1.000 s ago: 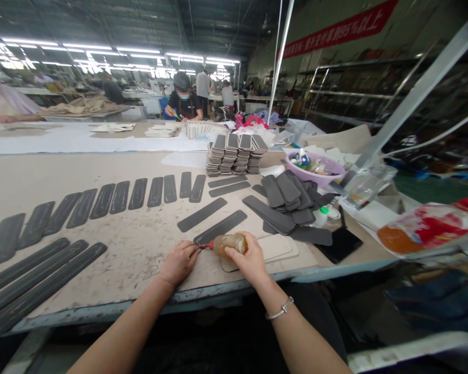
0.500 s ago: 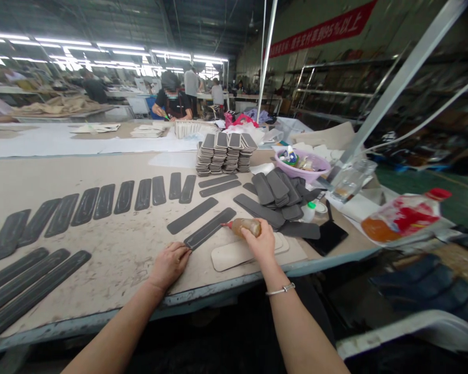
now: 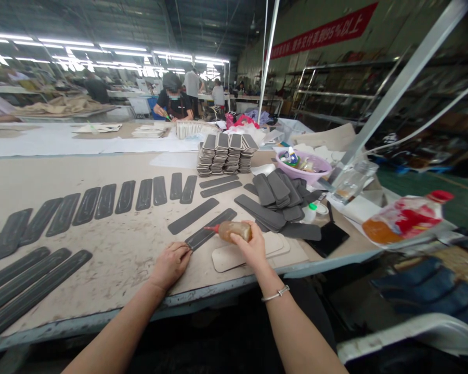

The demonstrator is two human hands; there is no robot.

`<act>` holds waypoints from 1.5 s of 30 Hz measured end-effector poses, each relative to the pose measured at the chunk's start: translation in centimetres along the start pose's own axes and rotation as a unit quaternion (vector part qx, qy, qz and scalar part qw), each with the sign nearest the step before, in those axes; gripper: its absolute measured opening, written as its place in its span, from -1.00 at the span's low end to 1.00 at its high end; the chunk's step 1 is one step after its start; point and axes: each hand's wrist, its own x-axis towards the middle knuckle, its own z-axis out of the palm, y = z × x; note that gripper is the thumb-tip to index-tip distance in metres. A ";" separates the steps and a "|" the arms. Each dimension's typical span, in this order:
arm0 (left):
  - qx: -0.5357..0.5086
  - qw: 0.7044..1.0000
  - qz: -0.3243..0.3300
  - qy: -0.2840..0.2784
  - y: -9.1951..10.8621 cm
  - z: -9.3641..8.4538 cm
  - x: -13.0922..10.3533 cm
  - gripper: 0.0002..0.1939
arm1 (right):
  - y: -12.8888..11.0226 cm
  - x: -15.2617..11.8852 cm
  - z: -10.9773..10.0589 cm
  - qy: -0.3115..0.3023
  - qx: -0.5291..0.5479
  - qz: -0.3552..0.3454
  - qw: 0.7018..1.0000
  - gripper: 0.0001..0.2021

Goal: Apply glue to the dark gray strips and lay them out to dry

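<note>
Under the fingertips of my left hand (image 3: 172,266), the near end of a long dark grey strip (image 3: 207,235) is held down on the table. The fingers are bent and close together. My right hand (image 3: 253,249) is wrapped round a squeeze bottle (image 3: 236,231) of amber liquid, tilted nearly flat, its red nozzle pointing left over the strip. Whether the tip touches the strip I cannot tell. A shiny line runs along the strip's edges. Just beyond lies another grey strip (image 3: 193,216). Beige rounded pieces (image 3: 228,259) lie partly beneath my right hand.
Rows of glossy dark pieces (image 3: 86,205) and long strips (image 3: 39,291) lie leftward. Stacked pieces (image 3: 226,156) stand behind, with a heap of grey pieces (image 3: 275,189) and a purple basin (image 3: 315,176) on the right. A jug (image 3: 407,218) lies near a metal pole (image 3: 390,93). A co-worker (image 3: 173,106) sits opposite.
My right hand has moved the bottle left and slightly toward me, carrying the nozzle along the strip toward my left hand. My left hand stays on the strip's near end.
</note>
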 end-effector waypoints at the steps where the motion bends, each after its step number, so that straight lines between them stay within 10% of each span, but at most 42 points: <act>1: -0.001 1.000 -0.003 -0.003 0.0 0.0 0.0 -0.77 | -0.3 -0.3 0.2 -0.029 0.009 -0.006 1.000 -0.60; 5: -0.007 1.000 -0.009 -0.003 0.1 -0.1 0.0 -0.77 | -0.6 -0.5 0.4 -0.057 -0.015 -0.024 0.998 -0.63; 18: -0.021 1.000 -0.013 0.007 -0.2 0.4 0.4 -0.80 | 2.5 2.8 -1.2 0.164 -0.109 0.037 0.980 -0.59; 45: -0.014 0.999 -0.037 -0.032 0.7 -0.3 0.3 -0.83 | 1.5 2.1 -2.3 0.138 -0.028 0.125 0.982 -0.51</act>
